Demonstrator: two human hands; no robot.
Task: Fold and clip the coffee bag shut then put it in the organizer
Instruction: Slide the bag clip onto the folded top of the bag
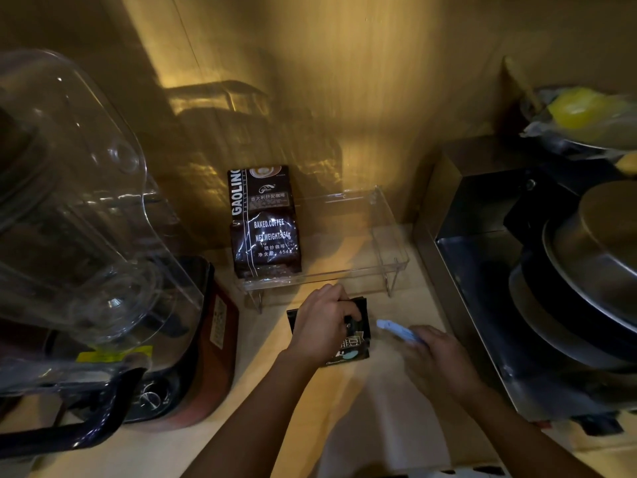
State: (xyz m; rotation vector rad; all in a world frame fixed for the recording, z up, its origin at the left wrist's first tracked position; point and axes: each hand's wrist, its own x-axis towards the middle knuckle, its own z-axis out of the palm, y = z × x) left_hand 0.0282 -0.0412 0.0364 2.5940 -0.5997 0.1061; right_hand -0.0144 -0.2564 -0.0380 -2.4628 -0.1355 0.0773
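A small black coffee bag (355, 343) lies on the wooden counter just in front of the clear acrylic organizer (386, 246). My left hand (322, 322) presses down on the bag's folded top edge, gripping it. My right hand (437, 357) is to the right of the bag and holds a pale blue clip (396, 330), whose tip points toward the bag and sits a short way from its right edge. A larger brown coffee bag (263, 224) stands upright in the left part of the organizer; the organizer's right part holds nothing.
A blender with a clear jug (79, 208) on a red base (206, 343) fills the left side. Stacked metal pots and lids (586, 270) on a steel rack stand at the right. A wooden wall closes the back.
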